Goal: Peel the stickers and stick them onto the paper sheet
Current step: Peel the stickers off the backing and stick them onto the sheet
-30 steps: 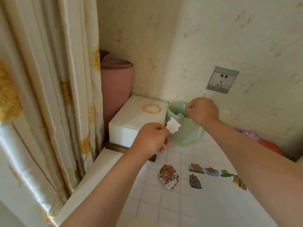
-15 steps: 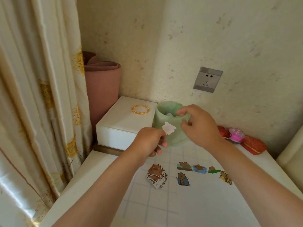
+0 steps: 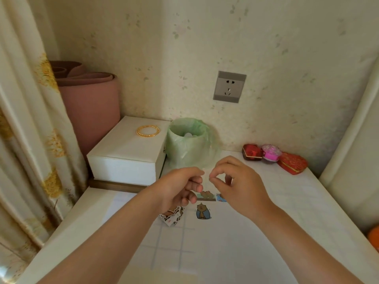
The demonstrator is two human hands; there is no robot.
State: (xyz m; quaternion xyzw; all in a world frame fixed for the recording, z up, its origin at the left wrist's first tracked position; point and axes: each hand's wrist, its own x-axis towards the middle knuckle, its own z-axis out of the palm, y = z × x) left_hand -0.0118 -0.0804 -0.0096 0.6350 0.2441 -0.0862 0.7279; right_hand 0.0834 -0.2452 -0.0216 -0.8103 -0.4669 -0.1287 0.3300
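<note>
- Two hands, left hand and right hand, almost touching above the paper sheet. Left fingers are curled, right thumb and forefinger meet; what they hold cannot be told.
- One bear sticker stuck on the sheet; sticker pile under the left hand.
- Edges: box and bin behind; open desk on the right.
- Change: right hand back from the bin; white scrap out of sight.

Home room corner: floral curtain, wallpaper, wall socket, white box.
</note>
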